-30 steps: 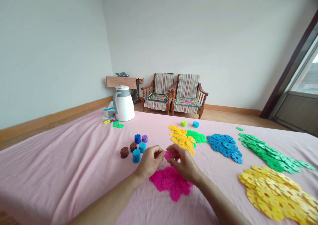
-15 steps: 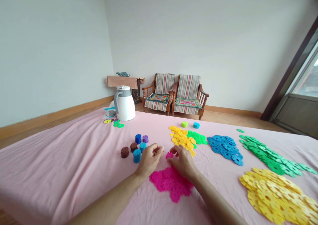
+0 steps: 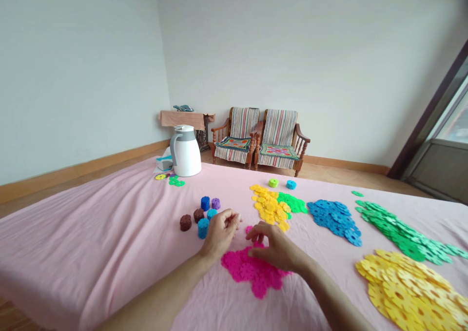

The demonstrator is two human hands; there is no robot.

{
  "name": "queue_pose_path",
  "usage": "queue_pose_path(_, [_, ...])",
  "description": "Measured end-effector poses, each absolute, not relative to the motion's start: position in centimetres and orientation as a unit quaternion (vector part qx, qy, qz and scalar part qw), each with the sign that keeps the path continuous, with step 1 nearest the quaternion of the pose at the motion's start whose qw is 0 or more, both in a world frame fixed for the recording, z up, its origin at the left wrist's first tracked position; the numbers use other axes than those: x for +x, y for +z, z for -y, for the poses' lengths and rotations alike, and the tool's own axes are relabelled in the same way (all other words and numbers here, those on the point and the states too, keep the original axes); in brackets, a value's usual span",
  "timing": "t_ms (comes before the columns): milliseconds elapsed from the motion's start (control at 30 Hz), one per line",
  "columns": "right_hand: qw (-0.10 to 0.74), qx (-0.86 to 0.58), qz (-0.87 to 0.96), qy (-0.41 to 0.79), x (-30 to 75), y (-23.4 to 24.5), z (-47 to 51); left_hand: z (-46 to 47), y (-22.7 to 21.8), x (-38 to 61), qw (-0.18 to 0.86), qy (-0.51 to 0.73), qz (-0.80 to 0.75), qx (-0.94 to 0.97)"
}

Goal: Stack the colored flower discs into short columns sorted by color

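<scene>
My right hand (image 3: 276, 245) hangs over the near heap of magenta flower-shaped plastic discs (image 3: 246, 267). Its thumb and fingers are apart, with no disc visible between them. Just beyond the fingertips a small magenta piece (image 3: 249, 229), partly covered, is on the cloth. Left of it, my left hand (image 3: 221, 231) is closed, thumb and fingertips drawn together; whatever they hold, if anything, is hidden. Beside that hand stand short disc stacks: light blue (image 3: 203, 228), brown (image 3: 185, 223), dark blue (image 3: 205, 203) and purple (image 3: 215, 204).
Pink cloth (image 3: 139, 253) covers the table. Heaps of yellow (image 3: 409, 292), green (image 3: 398, 226), blue (image 3: 334, 219) and orange-yellow discs (image 3: 269, 206) spread to the right. A white jug (image 3: 187, 155) stands at the back left. Two wooden armchairs (image 3: 280, 141) are beyond.
My right hand has left the small magenta piece, drawn back toward me over the heap and opened its fingers. My left hand has hardly moved.
</scene>
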State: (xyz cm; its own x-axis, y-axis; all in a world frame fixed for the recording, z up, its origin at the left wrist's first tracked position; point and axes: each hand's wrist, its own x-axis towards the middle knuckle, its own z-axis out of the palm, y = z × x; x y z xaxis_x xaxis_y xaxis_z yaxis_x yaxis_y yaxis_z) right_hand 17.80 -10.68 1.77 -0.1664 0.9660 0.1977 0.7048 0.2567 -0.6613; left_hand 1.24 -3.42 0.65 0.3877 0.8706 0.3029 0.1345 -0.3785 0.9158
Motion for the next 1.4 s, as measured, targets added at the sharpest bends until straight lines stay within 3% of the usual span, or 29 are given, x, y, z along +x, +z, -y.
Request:
queue_pose_path(200, [0.232,-0.554,0.78,0.178,17.5,3.1,11.7,3.4,0.5,1.3,0.434,0.427,-0.352,0.711])
queue_pose_path(533, [0.214,-0.548,0.795,0.148,16.7,3.6,12.0,3.3,0.5,1.2,0.434,0.426,-0.352,0.712])
queue_pose_path(1033, [0.395,-0.588,0.668,0.231,18.2,0.9,9.8,3.9,0.6,1.5,0.372,0.354,-0.322,0.795])
queue_pose_path(1233, [0.433,-0.592,0.633,0.248,17.9,0.2,9.4,3.8,0.0,1.7,0.457,0.328,-0.323,0.761])
queue_pose_path(1400, [0.449,-0.592,0.646,0.176,17.0,0.6,9.9,3.3,0.2,1.6,0.514,0.334,-0.323,0.721])
